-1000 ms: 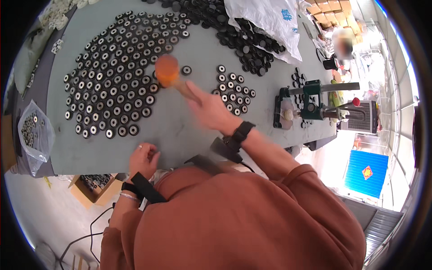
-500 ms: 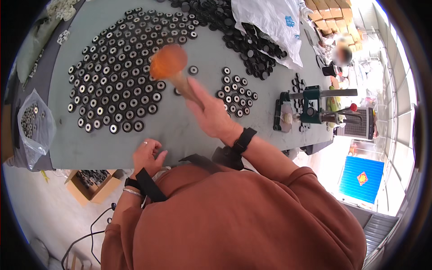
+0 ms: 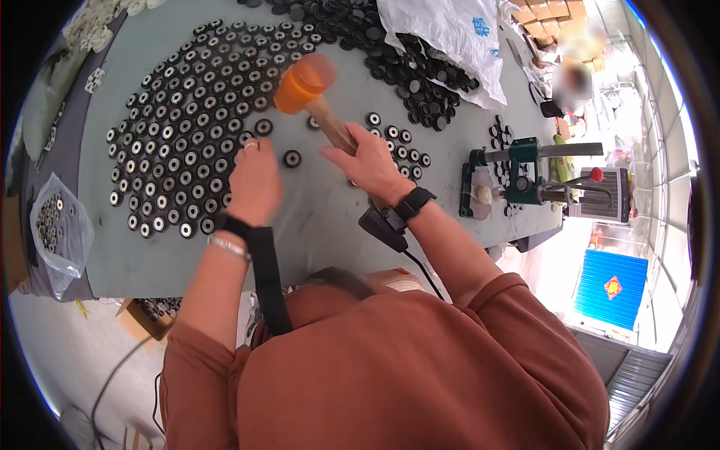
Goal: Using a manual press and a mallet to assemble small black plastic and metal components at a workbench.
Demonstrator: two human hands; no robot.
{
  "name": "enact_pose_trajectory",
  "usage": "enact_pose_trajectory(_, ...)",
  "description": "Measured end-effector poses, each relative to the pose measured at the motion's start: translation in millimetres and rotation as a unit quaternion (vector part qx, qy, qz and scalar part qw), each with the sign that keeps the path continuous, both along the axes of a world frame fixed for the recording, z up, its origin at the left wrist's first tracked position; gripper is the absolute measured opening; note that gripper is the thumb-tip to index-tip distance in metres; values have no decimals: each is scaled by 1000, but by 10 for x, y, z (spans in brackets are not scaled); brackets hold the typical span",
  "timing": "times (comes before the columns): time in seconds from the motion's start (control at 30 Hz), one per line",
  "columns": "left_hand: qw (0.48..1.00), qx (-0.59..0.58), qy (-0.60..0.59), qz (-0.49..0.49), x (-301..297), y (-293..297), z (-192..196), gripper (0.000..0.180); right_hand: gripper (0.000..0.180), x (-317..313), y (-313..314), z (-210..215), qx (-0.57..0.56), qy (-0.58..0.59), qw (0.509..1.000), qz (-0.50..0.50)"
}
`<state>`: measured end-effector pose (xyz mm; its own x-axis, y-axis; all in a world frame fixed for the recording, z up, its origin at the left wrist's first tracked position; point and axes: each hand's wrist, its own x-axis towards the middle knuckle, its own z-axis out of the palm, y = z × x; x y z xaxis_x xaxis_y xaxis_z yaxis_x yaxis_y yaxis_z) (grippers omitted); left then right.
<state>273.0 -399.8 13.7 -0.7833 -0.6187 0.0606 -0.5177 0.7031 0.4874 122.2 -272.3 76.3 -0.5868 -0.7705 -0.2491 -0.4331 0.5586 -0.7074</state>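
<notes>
My right hand (image 3: 369, 163) is closed around the wooden handle of a mallet (image 3: 307, 82). Its rounded orange head is raised over the table and blurred by motion. My left hand (image 3: 256, 184) reaches over the near right edge of a large spread of black wheels with metal centres (image 3: 191, 157). Its fingertips are at one of these wheels, but blur and the back of the hand hide whether they grip it. A single wheel (image 3: 292, 158) lies between my hands. A smaller group of such wheels (image 3: 405, 154) sits right of the mallet handle, partly behind my right hand.
A pile of black discs (image 3: 427, 90) spills from a white plastic bag (image 3: 450, 37) at the back. A green hand press (image 3: 517, 172) with a red knob stands on the right. At left hangs a clear bag of small parts (image 3: 60, 232). Another person (image 3: 571, 86) is far right.
My left hand has moved from the table's near edge forward to the wheels. The mallet has shifted right and slightly farther away, still in my right hand.
</notes>
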Motion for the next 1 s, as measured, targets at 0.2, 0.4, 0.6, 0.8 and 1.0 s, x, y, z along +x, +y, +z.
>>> enact_pose_trajectory(0.2,983,10,-180,24,-454,-170,93,39,44,-168,284,-77,9,-2,1000,-27)
enact_pose_trajectory(0.4,967,-45,-249,-3,-626,-226,-35,36,46,-350,551,12,-31,-33,998,-48)
enact_pose_trajectory(0.6,981,1,-192,-19,-888,35,-72,47,46,-516,814,-47,-111,-58,986,-112)
enact_pose_trajectory(0.8,968,130,-217,-7,-1276,121,59,62,45,-544,962,5,-118,-52,981,-146)
enact_pose_trajectory(1.0,967,197,-38,-154,-1425,536,-159,67,45,-533,899,168,-133,-138,972,-138)
